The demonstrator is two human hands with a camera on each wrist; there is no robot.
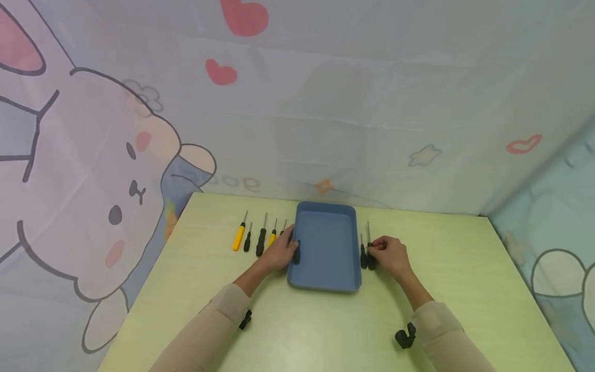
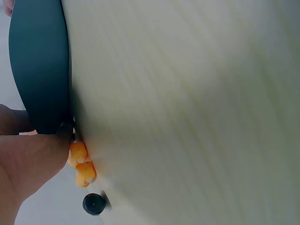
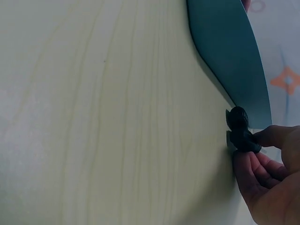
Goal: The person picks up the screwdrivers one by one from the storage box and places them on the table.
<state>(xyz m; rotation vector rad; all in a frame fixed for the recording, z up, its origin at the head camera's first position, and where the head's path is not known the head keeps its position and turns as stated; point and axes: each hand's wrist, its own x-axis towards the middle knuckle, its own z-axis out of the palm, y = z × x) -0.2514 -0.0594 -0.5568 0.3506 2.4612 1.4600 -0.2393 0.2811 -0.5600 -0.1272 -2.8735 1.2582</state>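
A blue rectangular tray (image 1: 327, 248) lies on the table. My left hand (image 1: 280, 252) grips its left wall, thumb over the rim; in the left wrist view the fingers lie outside the tray wall (image 2: 40, 65). Inside that wall, by the thumb, rests a small black screwdriver (image 1: 296, 254). To the right of the tray, my right hand (image 1: 391, 254) pinches the handle of a black screwdriver (image 1: 371, 261) between thumb and fingers. Beside it, closer to the tray, lies a shorter black screwdriver (image 1: 363, 258). Both shafts point away from me.
Left of the tray, several screwdrivers lie in a row: a yellow one (image 1: 239, 236), a small black one (image 1: 247, 242), a larger black one (image 1: 261, 243) and another yellow one (image 1: 272, 237). My left hand partly covers the row's right end. A printed curtain (image 1: 395, 103) hangs behind the table.
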